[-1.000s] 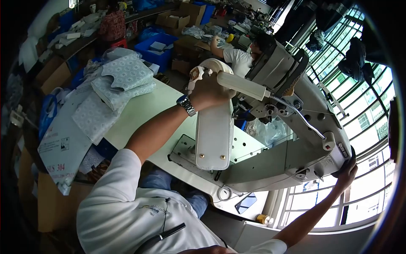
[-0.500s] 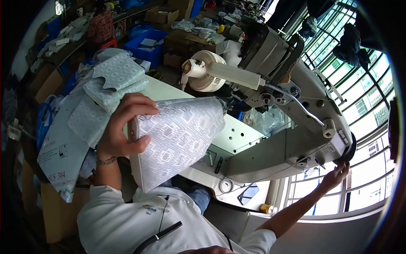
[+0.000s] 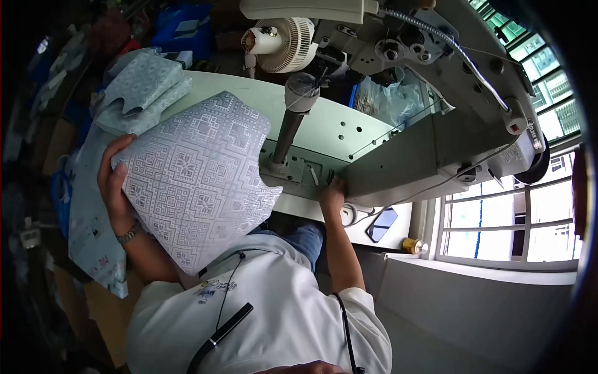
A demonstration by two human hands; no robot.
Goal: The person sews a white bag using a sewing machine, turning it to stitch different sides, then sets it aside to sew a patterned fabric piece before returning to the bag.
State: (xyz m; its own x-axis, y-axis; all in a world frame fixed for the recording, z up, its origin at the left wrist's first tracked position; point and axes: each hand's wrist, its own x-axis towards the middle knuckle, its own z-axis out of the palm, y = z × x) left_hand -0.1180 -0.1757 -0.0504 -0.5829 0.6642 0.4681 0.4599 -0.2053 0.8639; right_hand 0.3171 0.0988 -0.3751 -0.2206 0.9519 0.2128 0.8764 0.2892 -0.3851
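My left hand point(image 3: 114, 181) grips the left edge of a silvery patterned piece point(image 3: 199, 181), which is held up over my lap and the table's near edge. The piece stands apart from the machine's upright post point(image 3: 291, 124). At the machine base, my right hand point(image 3: 333, 194) has its fingers closed near a small dark tool point(image 3: 330, 176); whether they hold it is hidden. The large sewing machine point(image 3: 405, 156) spans the right side.
Folded patterned pieces point(image 3: 146, 81) lie on the table point(image 3: 224, 84) at the left. A fan point(image 3: 286, 47) stands behind. At the right are a phone point(image 3: 382, 224), a tape roll point(image 3: 349, 215), a yellow-labelled roll point(image 3: 411, 245) and a barred window point(image 3: 486, 230).
My left hand has moved left and down with the patterned piece, away from the machine's post. My right hand has left the handwheel and come to the machine base. The view has tilted down.
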